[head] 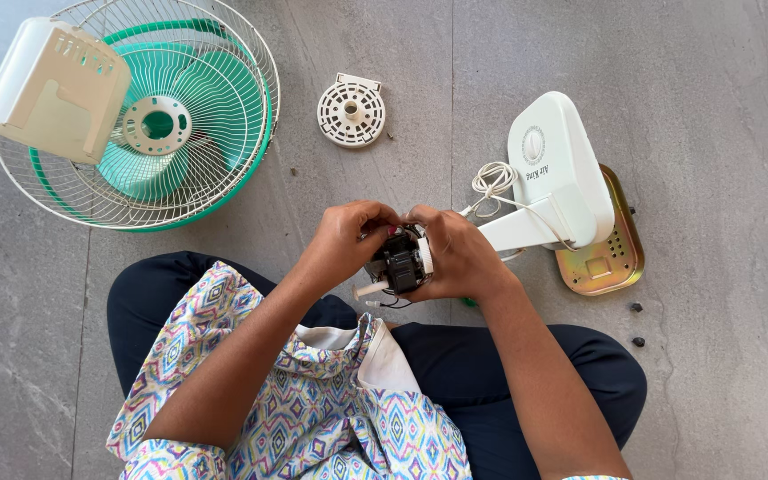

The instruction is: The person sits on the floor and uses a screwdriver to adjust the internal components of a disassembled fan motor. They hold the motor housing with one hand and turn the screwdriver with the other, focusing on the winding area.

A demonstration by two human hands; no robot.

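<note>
- Centre of the frame: both hands close on the motor [399, 262], a dark block with a white shaft poking out toward the lower left, held up over the lap, likely so it sits right under the eyes.
- Left hand [346, 238] curls over the motor's top, fingers bent tight and bunched at its upper edge, pinching something small there; what exactly, I cannot tell.
- Right hand [460, 255] wraps the motor's other side, fingers closed round it, bracing it so it seems not to turn.
- The motor looks joined to the white stand [555, 178], which lies on its side at the right, neck pointing in toward the hands, presumably to keep the motor in reach.
- A brass-coloured plate [613, 258] sits under the stand's base; a white cord [492, 182] loops beside it.
- Upper left: wire guard [224, 116] lying flat with green blades [215, 107] inside, and a cream cover [51, 89] resting on its rim.
- Top centre: round white grille [351, 110] on the grey floor [713, 89], set apart.
- Two dark screws [637, 324] lie at the right.
</note>
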